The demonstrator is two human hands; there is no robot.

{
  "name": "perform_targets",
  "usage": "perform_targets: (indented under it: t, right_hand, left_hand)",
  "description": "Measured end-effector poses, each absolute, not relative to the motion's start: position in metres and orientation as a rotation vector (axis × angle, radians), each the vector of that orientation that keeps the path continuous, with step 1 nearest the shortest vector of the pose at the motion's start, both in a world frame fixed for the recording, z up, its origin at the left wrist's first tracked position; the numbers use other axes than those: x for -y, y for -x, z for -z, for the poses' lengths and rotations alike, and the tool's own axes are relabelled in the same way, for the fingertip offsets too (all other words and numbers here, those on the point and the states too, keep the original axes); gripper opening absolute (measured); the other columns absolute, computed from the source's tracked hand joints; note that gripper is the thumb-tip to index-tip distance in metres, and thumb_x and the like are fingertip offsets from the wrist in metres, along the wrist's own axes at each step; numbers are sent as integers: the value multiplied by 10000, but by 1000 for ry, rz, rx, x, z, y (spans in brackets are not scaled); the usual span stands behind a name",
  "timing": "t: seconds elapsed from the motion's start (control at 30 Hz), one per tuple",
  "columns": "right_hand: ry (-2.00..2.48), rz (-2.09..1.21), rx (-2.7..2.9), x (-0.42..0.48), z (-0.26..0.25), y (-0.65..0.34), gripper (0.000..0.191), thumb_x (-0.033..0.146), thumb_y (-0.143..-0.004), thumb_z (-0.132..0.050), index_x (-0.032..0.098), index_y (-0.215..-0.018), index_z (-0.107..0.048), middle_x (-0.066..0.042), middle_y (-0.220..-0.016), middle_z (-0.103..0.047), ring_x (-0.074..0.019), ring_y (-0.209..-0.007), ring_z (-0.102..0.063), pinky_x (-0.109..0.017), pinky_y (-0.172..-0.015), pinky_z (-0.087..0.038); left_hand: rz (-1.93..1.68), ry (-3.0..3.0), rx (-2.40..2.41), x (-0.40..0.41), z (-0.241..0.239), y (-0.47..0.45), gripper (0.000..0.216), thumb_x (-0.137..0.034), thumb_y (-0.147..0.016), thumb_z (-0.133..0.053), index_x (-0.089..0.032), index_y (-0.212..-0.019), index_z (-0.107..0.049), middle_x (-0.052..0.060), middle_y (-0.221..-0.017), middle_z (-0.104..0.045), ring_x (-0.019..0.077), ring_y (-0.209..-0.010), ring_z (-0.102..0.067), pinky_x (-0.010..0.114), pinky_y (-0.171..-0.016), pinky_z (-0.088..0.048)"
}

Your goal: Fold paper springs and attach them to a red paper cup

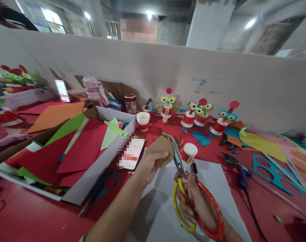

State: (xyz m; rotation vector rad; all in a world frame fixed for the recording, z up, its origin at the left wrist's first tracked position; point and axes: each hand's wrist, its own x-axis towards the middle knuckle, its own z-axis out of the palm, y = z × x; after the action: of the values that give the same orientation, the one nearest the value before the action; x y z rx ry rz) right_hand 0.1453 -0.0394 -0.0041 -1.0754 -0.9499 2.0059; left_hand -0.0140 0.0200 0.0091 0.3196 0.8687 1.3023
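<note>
My left hand (151, 165) pinches a piece of brown cardboard (161, 148) with a rounded outline, thumb on top. In my right hand (190, 196) is a pair of scissors (179, 164) with one yellow and one red handle. The blades point away from me and lie along the cardboard's right edge; whether they bite into it I cannot tell. Beneath both hands lies a white paper sheet (165, 205). Just beyond the scissors stands a paper cup (189, 153) with a red band, and coiled paper strips (166, 135) lie behind the cardboard.
On the left, a box (92, 183) holds coloured paper. A phone (132, 154) lies beside it. Cup figures (166, 109) stand along the back near a low wall (153, 70). At right are a glue gun (242, 173), blue cut-out paper (269, 171) and yellow paper (265, 143).
</note>
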Motion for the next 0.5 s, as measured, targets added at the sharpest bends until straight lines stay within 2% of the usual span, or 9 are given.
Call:
perform_targets:
  t: [0.5]
  right_hand:
    - [1108, -2057, 955, 36, 9, -149, 670, 784, -713, -498, 246, -1103, -418, 113, -516, -450, -34, -284, -297, -137, -244, -289]
  left_hand:
    - [-1207, -399, -909, -24, -10, 32, 170, -36, -574, -704, -80, -737, -727, 99, -710, -730, 190, -653, -674, 271, -654, -567]
